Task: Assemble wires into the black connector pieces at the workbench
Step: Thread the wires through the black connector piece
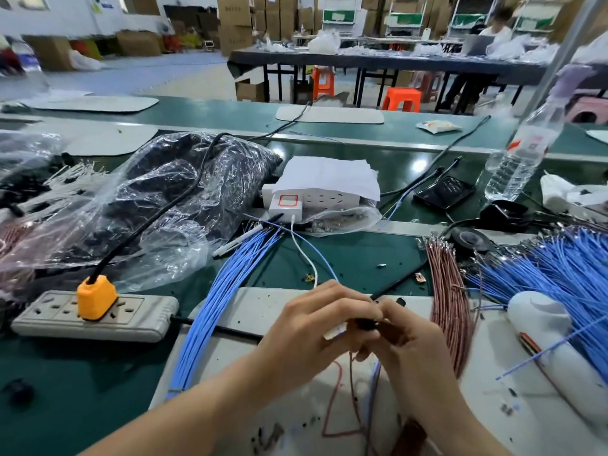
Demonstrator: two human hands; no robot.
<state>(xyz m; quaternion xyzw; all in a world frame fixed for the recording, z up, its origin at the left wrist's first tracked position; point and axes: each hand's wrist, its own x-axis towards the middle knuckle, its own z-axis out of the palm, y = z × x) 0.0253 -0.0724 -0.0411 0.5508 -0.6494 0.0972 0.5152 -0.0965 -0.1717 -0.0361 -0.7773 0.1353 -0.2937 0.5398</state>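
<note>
Many wires remain, I judge: a blue bundle [223, 291] lies left of my hands, with a brown bundle [447, 291] and more blue wires [543, 268] to the right. My left hand [316, 327] and right hand [411, 347] both pinch one black connector [368, 324] just above the grey mat [250, 311]. It looks small, dark and half hidden by fingertips, and a brown and a blue wire seem to hang from it.

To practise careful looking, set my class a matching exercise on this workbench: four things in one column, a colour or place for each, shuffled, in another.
Things: 1 plug; 2 water bottle; 3 connector piece; 4 phone
Descriptions: A clear plastic, far right; B orange, in the power strip; C lying flat, screen up; D between left hand and right hand
Pairs: 1-B; 2-A; 3-D; 4-C
</note>
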